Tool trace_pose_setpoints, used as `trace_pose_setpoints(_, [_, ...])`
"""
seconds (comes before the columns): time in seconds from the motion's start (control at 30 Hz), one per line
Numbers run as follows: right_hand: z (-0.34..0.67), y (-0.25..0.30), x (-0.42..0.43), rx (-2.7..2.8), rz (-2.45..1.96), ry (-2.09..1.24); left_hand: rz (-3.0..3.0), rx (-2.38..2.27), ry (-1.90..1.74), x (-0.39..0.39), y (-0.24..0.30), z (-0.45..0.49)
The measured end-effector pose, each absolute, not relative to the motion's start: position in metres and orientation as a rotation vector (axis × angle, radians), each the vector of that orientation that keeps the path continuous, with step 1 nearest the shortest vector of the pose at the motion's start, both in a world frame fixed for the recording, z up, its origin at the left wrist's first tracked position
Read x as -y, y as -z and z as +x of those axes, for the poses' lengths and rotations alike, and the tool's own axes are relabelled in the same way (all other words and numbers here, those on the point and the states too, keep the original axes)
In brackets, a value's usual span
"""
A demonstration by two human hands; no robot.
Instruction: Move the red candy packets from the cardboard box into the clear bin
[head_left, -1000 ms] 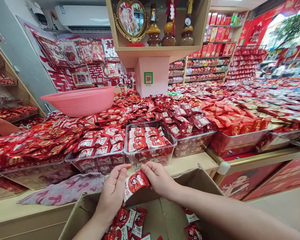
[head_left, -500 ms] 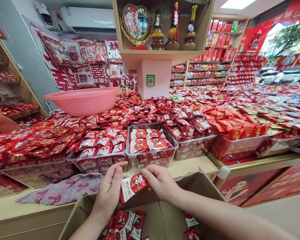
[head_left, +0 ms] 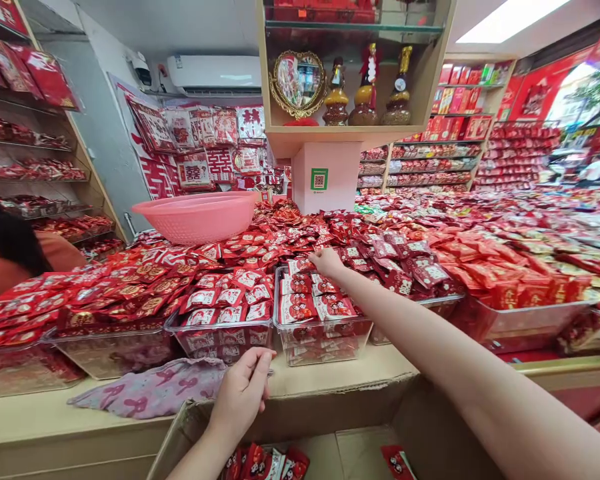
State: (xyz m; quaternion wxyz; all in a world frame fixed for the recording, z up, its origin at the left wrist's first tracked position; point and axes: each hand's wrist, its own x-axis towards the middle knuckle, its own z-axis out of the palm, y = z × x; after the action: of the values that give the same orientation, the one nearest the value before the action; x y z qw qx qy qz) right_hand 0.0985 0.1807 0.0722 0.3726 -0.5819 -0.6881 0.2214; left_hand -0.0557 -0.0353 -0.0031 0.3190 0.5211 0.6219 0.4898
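Observation:
My right hand (head_left: 326,263) reaches over the back of a clear plastic bin (head_left: 325,331), its fingers closed on the edge of a small red-and-white candy packet (head_left: 299,266). Rows of matching packets (head_left: 297,308) fill that bin, faces up. Lower down, in front of the bin, my left hand (head_left: 243,393) is closed, thumb against the bent index finger, and I see no packet in it. Below both hands stands a cardboard box (head_left: 340,403) with loose red packets (head_left: 275,465) at its bottom left and a single packet (head_left: 397,461) farther right.
More bins of red packets line the counter (head_left: 25,420), including one (head_left: 220,325) just left. A pink patterned cloth (head_left: 155,390) lies at the front. A pink basket (head_left: 195,220) rests on the heaps behind. Part of another person (head_left: 63,252) shows at the left edge.
My right hand has carried the packet from above the cardboard box forward to the back of the clear bin. The left hand has let go of it. The view has tilted up.

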Motion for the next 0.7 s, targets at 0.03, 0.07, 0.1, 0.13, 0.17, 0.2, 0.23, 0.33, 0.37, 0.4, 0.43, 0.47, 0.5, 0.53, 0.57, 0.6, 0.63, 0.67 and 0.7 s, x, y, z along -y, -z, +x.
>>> trace_pose_setpoints(0.03, [0.094,-0.069,-0.186,1.776,-1.511,-0.535,1.374,-1.622,-1.272,0.035,0.003,-0.057])
trace_pose_setpoints(0.07, [0.091,-0.065,-0.189,1.790,-1.525,-0.503,1.375,-1.609,-1.254,0.035,0.003,-0.059])
trace_pose_setpoints(0.1, [0.088,-0.062,-0.192,1.804,-1.534,-0.473,1.375,-1.600,-1.241,0.035,0.004,-0.060])
trace_pose_setpoints(0.13, [0.085,-0.059,-0.194,1.819,-1.542,-0.447,1.376,-1.597,-1.234,0.035,0.004,-0.061])
trace_pose_setpoints(0.17, [0.083,-0.056,-0.195,1.833,-1.550,-0.424,1.378,-1.598,-1.235,0.035,0.004,-0.061])
trace_pose_setpoints(0.2, [0.082,-0.054,-0.197,1.849,-1.558,-0.404,1.380,-1.602,-1.240,0.035,0.004,-0.061])
trace_pose_setpoints(0.23, [0.080,-0.052,-0.198,1.866,-1.564,-0.389,1.383,-1.601,-1.242,0.035,0.004,-0.061])
trace_pose_setpoints(0.33, [0.077,-0.048,-0.200,1.933,-1.574,-0.360,1.379,-1.601,-1.244,0.034,0.004,-0.059])
trace_pose_setpoints(0.37, [0.076,-0.048,-0.201,1.956,-1.573,-0.353,1.374,-1.602,-1.245,0.033,0.004,-0.059])
trace_pose_setpoints(0.4, [0.075,-0.048,-0.201,1.978,-1.573,-0.346,1.368,-1.604,-1.248,0.033,0.003,-0.059])
trace_pose_setpoints(0.43, [0.074,-0.048,-0.201,1.996,-1.571,-0.337,1.363,-1.606,-1.254,0.033,0.003,-0.058])
trace_pose_setpoints(0.47, [0.073,-0.049,-0.201,2.011,-1.570,-0.326,1.359,-1.605,-1.258,0.033,0.003,-0.058])
trace_pose_setpoints(0.5, [0.073,-0.050,-0.200,2.021,-1.570,-0.312,1.358,-1.602,-1.259,0.033,0.003,-0.058])
trace_pose_setpoints(0.53, [0.073,-0.051,-0.199,2.030,-1.570,-0.298,1.359,-1.601,-1.260,0.033,0.003,-0.058])
trace_pose_setpoints(0.57, [0.073,-0.052,-0.197,2.041,-1.570,-0.285,1.362,-1.602,-1.259,0.033,0.003,-0.058])
trace_pose_setpoints(0.6, [0.074,-0.054,-0.196,2.055,-1.567,-0.273,1.367,-1.605,-1.257,0.033,0.004,-0.059])
trace_pose_setpoints(0.63, [0.075,-0.055,-0.194,2.073,-1.563,-0.265,1.374,-1.608,-1.255,0.033,0.004,-0.059])
trace_pose_setpoints(0.67, [0.076,-0.057,-0.192,2.095,-1.558,-0.261,1.384,-1.610,-1.251,0.033,0.005,-0.059])
trace_pose_setpoints(0.7, [0.076,-0.058,-0.190,2.118,-1.554,-0.259,1.394,-1.612,-1.251,0.032,0.005,-0.059])
